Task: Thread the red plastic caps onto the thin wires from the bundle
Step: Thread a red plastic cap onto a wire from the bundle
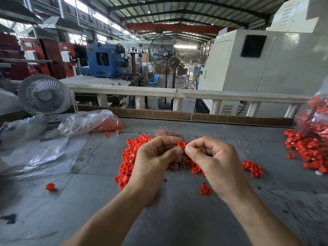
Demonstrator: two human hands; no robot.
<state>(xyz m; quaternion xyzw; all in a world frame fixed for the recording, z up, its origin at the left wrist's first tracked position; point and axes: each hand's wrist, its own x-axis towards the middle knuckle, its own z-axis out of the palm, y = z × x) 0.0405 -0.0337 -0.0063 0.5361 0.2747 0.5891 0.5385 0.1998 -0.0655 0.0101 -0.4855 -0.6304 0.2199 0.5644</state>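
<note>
My left hand [156, 157] pinches one red plastic cap [181, 144] between thumb and fingertips, open end facing up, and also holds a bundle of thin copper-coloured wires [182, 159] that sticks out above and below the fist. My right hand [213, 157] is pinched shut right beside the cap; what it holds is too thin to make out. Under both hands a heap of loose red caps [130, 157] lies on the grey table [177, 219].
A clear bag of red caps [99, 122] lies at the back left beside a small white fan [44, 95]. More caps with wires [305, 150] are piled at the right under another bag. One wired cap [50, 186] lies at the left. A small cluster of caps [205, 189] sits near my right wrist.
</note>
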